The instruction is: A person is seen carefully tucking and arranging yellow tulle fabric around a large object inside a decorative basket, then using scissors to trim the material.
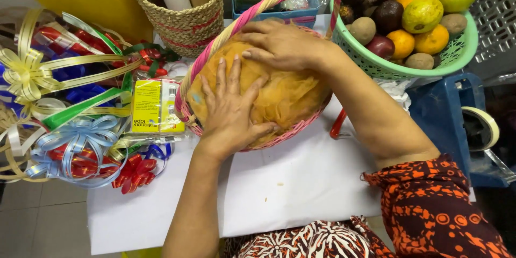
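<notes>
Orange-yellow mesh netting wad (285, 97) sits in pink woven basket (188, 83) on white desk (301, 183). Left hand (231, 110), right hand (279, 45) press flat, fingers spread, gripping nothing. Netting looks soft, light, springy; basket stiffer, best gripped by its rim.

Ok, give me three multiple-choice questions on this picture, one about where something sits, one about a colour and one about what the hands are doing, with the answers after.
1. Where is the green fruit basket relative to the pink handled basket?
A. to its right
B. to its left
C. inside it

2. What colour is the soft filling in the pink handled basket?
A. blue
B. orange-yellow
C. white

3. What are the left hand and right hand doing?
A. holding ribbon bows
B. hanging off the table
C. pressing flat on the filling

Answers: 1 A, the fruit basket stands at the upper right beside the pink one. 2 B, the crinkled material under the hands is orange-yellow. 3 C, both palms lie spread on the filling, fingers open.
</notes>
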